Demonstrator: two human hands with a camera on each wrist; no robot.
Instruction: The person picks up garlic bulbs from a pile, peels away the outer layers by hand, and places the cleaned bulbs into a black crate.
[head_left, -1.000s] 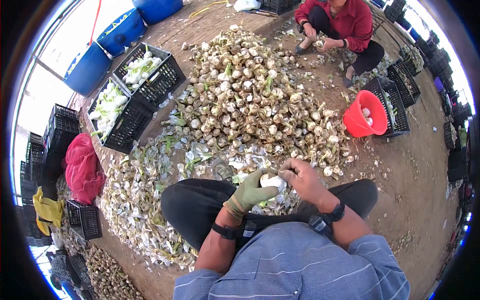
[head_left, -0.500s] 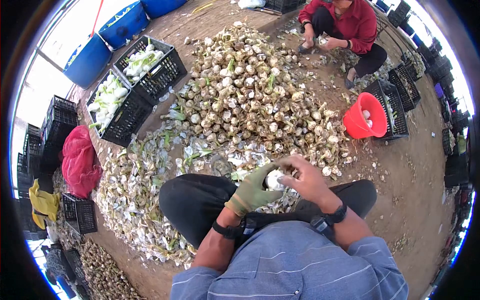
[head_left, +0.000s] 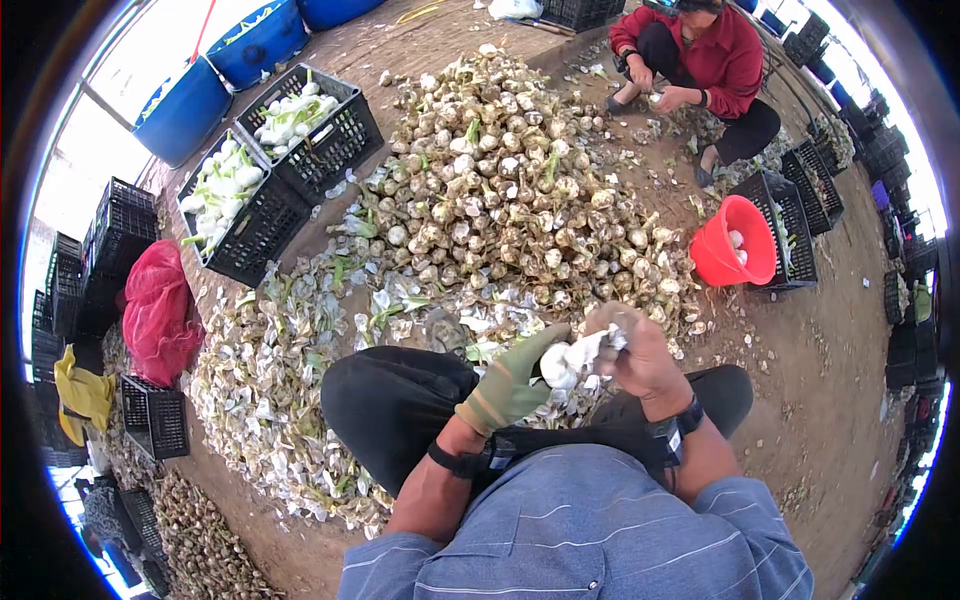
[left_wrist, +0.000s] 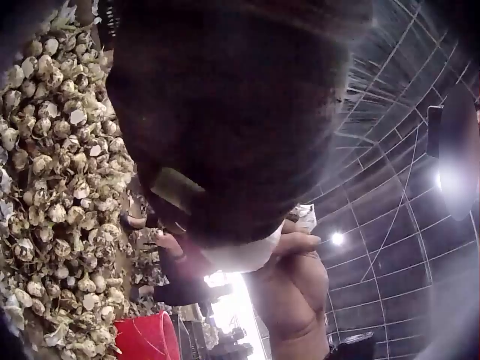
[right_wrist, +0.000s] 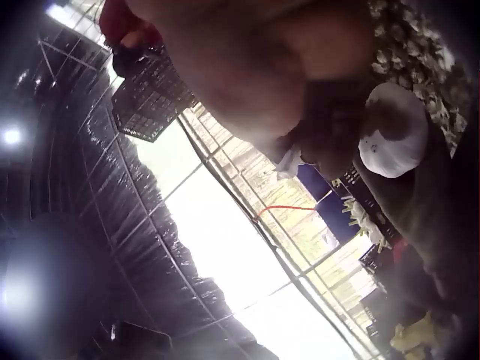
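In the head view, my left hand (head_left: 512, 385), in a green glove, grips a white garlic bulb (head_left: 557, 368) above my lap. My bare right hand (head_left: 645, 362) is just to the right, pinching a strip of papery garlic skin (head_left: 592, 346) that overlaps the bulb's upper right side. Seen from the left wrist, the dark gloved hand fills the top and hides most of the bulb (left_wrist: 244, 256). The right wrist view shows the smooth bulb (right_wrist: 391, 142) against the glove, with a bit of skin (right_wrist: 289, 161) under the right fingers.
Ahead lies a large heap of unpeeled garlic (head_left: 490, 190), with peeled skins (head_left: 290, 400) strewn to the left. A red bucket (head_left: 715, 252) holding bulbs stands right. Black crates (head_left: 265, 225) of white garlic sit left. Another person (head_left: 700, 70) squats at the far right.
My right hand has drawn up and right from the bulb, lifting a strip of skin with it. The left hand keeps its grip on the bulb.
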